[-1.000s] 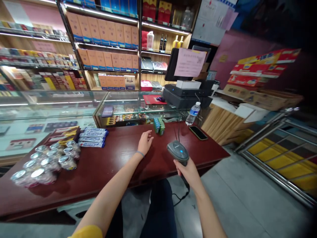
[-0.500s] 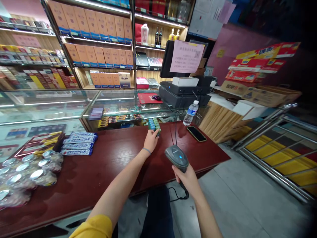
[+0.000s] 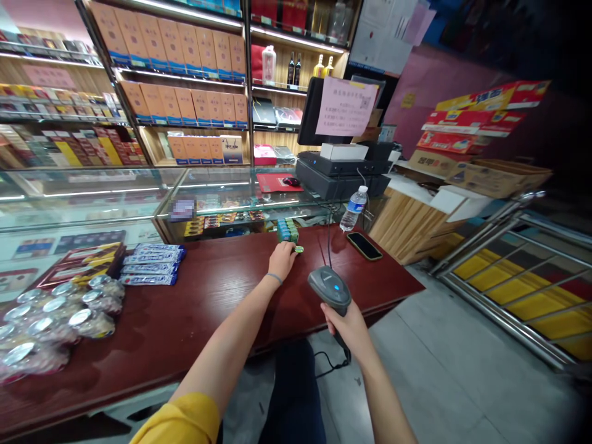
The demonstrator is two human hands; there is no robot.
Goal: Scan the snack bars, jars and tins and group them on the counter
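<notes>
My right hand (image 3: 349, 330) grips the handle of a dark grey barcode scanner (image 3: 326, 285), whose blue light is lit. The scanner's head points toward the back of the dark red counter (image 3: 208, 308), and its cable runs backward. My left hand (image 3: 281, 259) reaches to the counter's far side with fingers pinched. A small green, round-ended item (image 3: 299, 249) sticks out at its fingertips; its kind is too small to make out. Just beyond the fingers stands a row of small blue and green packs (image 3: 287, 229), partly hidden by the hand.
A water bottle (image 3: 354, 208) and a phone (image 3: 364, 246) are at the back right. Blue-white packets (image 3: 152, 265) and lidded jars (image 3: 62, 311) stand on the left. Behind are a glass showcase (image 3: 222, 185) and a monitor (image 3: 311, 111). A metal railing (image 3: 499, 271) is at right.
My left hand has drawn slightly back from the row of packs, and the small green item now shows at its fingertips. The scanner stays in my right hand, nearly unmoved.
</notes>
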